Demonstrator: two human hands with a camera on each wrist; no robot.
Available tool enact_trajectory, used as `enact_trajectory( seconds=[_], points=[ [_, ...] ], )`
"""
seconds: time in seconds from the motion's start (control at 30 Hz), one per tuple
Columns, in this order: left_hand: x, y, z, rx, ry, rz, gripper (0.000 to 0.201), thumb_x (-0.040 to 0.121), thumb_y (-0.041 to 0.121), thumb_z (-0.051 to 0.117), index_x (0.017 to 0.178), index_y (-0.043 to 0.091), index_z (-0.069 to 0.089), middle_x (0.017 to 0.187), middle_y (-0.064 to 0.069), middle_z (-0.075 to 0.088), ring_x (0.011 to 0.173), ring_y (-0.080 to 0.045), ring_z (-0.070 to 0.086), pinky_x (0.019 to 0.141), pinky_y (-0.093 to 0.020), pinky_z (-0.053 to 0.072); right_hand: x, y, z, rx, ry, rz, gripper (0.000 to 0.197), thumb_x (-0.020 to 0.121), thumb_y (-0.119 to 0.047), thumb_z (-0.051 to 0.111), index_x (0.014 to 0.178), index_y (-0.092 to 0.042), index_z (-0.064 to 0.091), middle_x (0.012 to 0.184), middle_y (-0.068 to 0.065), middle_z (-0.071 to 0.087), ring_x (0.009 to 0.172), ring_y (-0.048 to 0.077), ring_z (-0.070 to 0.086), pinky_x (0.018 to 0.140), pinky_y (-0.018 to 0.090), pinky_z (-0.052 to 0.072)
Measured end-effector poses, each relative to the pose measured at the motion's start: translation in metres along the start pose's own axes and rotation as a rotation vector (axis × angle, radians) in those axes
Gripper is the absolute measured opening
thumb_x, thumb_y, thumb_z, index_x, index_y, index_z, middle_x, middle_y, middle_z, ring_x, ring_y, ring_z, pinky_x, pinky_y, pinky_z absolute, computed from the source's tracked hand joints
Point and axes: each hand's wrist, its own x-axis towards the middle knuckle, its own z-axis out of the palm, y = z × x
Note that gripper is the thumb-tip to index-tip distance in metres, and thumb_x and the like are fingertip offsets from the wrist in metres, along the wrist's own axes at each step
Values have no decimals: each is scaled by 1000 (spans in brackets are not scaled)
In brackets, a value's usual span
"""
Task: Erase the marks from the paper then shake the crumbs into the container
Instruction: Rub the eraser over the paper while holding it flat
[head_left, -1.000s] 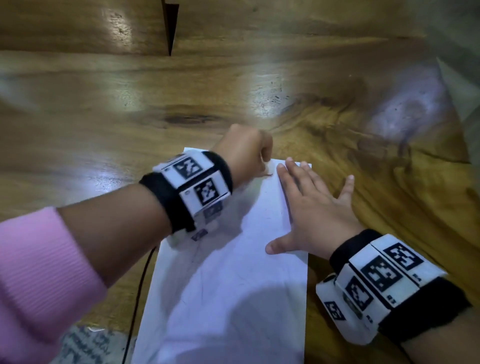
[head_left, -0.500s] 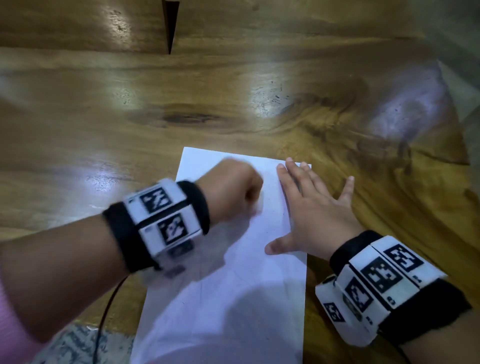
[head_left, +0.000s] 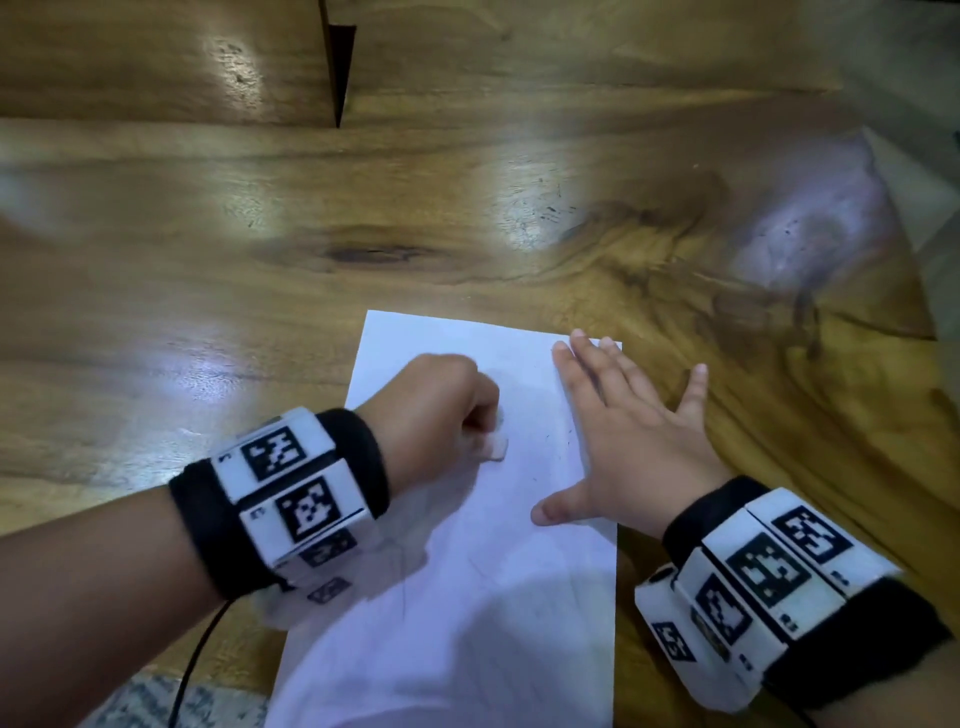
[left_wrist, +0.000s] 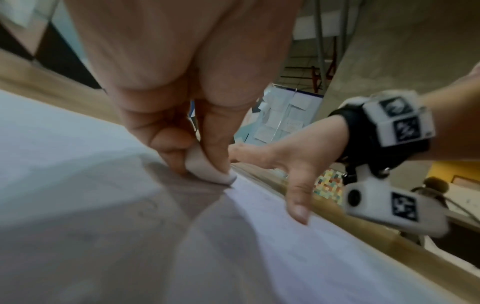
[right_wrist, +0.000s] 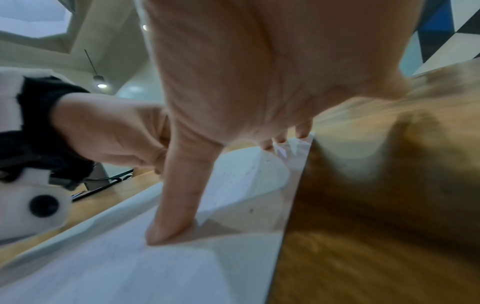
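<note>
A white sheet of paper (head_left: 467, 597) lies on the wooden table (head_left: 208, 312) in front of me. My left hand (head_left: 441, 410) is curled into a fist over the sheet's upper middle and pinches a white eraser (head_left: 496, 449) whose tip touches the paper; the left wrist view shows the eraser (left_wrist: 207, 166) pressed down between thumb and fingers. My right hand (head_left: 623, 431) lies flat with spread fingers on the paper's right edge, thumb on the sheet and little finger on the wood. Small dark specks (head_left: 558, 441) sit on the paper beside it. No container is in view.
The glossy table stretches far ahead, with a dark gap (head_left: 337, 73) between boards at the back. A black cable (head_left: 197, 660) hangs from my left wrist at the near edge. The table's right edge (head_left: 904, 218) runs diagonally at the far right.
My left hand has drawn back toward me along the paper, from its top edge to its upper middle, still holding the eraser. The right hand has stayed flat in place.
</note>
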Motion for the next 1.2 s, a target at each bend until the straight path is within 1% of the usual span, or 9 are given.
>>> enact_trajectory(
  seconds=[0.23,0.47,0.53,0.67,0.77,0.87,0.97,1.07,1.2],
  points=[
    [4,-1,-1,-1,-4,-28,16,72,20,71,67,17,57,56,13,43,59,-10,43,48,-8,33,6,-16,-8,-5,60,21,128,57,-78,63,147,-33,-16,154,-6,-13,143,20,-10,103,74,-5],
    [57,10,-29,36,223,-104,10,73,17,70,76,8,66,73,-4,63,70,-18,52,63,-23,35,13,-17,-5,0,77,-61,131,63,-70,68,149,-20,-18,155,-8,-23,144,15,-17,117,45,-10],
    [39,9,-17,66,202,-49,12,74,13,65,63,13,59,66,-2,56,65,-19,45,53,-20,24,13,-15,-3,9,67,-58,131,63,-71,66,148,-22,-21,154,-12,-27,144,13,-18,116,48,-10],
    [-11,-1,8,3,-26,46,28,73,19,68,54,21,48,53,10,38,51,-6,39,49,-11,30,13,-14,-2,9,61,-48,131,63,-74,64,146,-24,-24,153,-14,-28,143,11,-19,113,56,-11],
    [19,1,-7,46,85,0,12,74,13,66,64,15,59,59,9,50,64,-16,46,52,-22,22,13,-14,-3,-4,51,-42,131,62,-75,63,146,-25,-23,153,-15,-27,143,10,-20,112,60,-10],
    [50,7,-22,56,222,-87,3,75,8,64,75,10,65,70,0,57,72,-18,49,61,-19,28,12,-15,-3,-27,57,-38,130,62,-77,60,147,-24,-22,154,-14,-25,143,10,-19,110,64,-8],
    [17,-1,-7,50,159,-14,18,72,8,63,58,17,55,60,3,50,60,-17,45,50,-22,22,12,-15,-3,-32,71,-36,129,62,-77,61,147,-25,-21,154,-14,-24,144,9,-17,110,64,-9],
    [-11,-6,6,11,-3,2,31,71,13,69,52,21,45,49,11,42,52,-4,47,47,-11,29,11,-15,-2,-17,77,-40,130,61,-76,62,147,-25,-22,154,-14,-25,144,9,-18,110,60,-14],
    [42,2,-22,56,161,-72,7,75,14,68,75,8,64,78,-7,67,82,-27,60,56,-20,27,12,-14,-2,-22,71,-49,131,62,-77,61,147,-24,-23,154,-13,-27,143,10,-20,111,55,-15]
  ],
)
